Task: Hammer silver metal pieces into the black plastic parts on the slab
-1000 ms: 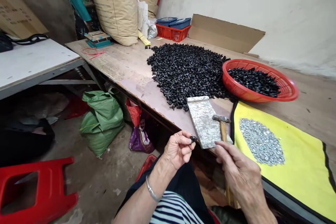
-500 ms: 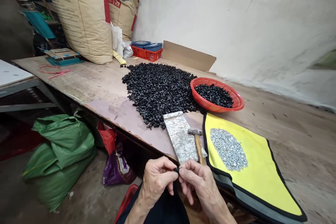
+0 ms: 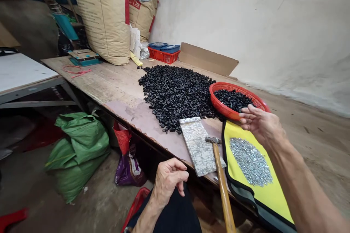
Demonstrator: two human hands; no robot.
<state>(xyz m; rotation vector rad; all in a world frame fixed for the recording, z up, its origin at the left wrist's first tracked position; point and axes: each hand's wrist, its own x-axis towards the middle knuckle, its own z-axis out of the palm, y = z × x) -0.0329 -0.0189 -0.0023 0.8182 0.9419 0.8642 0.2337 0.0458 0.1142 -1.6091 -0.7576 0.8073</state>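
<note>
Left hand (image 3: pixel 171 182) and right hand (image 3: pixel 261 122) at one brown wooden tabletop (image 3: pixel 115 83)

The left hand, before the tabletop's edge, has curled fingers; if they hold something, I cannot tell. Rightward lie one heap of small black pieces (image 3: pixel 179 96), uncountable, one flat mottled-grey slab (image 3: pixel 198 147), one wooden-handled metal hammer (image 3: pixel 222 185) at its right edge, one round red plastic basket (image 3: pixel 222 108) with black pieces, and one yellow cloth (image 3: pixel 269 198) carrying one heap of tiny silver pieces (image 3: pixel 250 162). By the basket's near rim, the right hand's fingers are loosely parted, seemingly holding nothing.
</note>
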